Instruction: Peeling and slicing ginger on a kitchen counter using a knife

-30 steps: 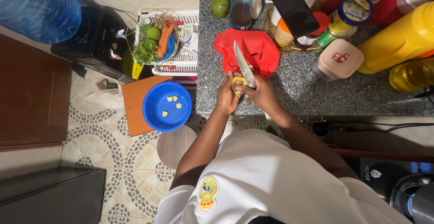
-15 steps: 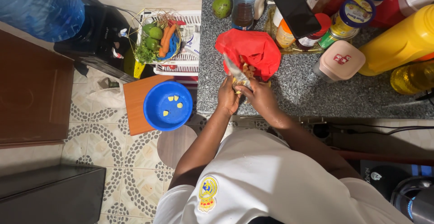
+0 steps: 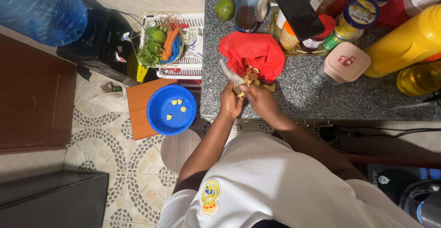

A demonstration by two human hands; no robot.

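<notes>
Both hands meet at the front edge of the grey speckled counter [image 3: 321,99]. My left hand [image 3: 229,103] is closed on a small yellowish piece of food [image 3: 238,91]. My right hand [image 3: 258,98] grips a knife [image 3: 231,74] whose blade points up and to the left over the food. Just beyond the hands lies a red plastic bag [image 3: 252,53] with pale peelings [image 3: 251,74] on it. Left of the counter and lower down, a blue bowl [image 3: 171,110] holds a few yellow pieces and rests on an orange-brown board [image 3: 138,108].
Bottles, jars, a yellow jug [image 3: 409,42], a phone [image 3: 299,13] and a green fruit [image 3: 225,8] crowd the back of the counter. A white crate with a basket of vegetables [image 3: 161,44] and a blue water bottle [image 3: 41,7] stand at the left, above a patterned tile floor.
The knife has swung from pointing straight up over the bag to slanting left and low against the food. The hands have stayed at the counter's edge.
</notes>
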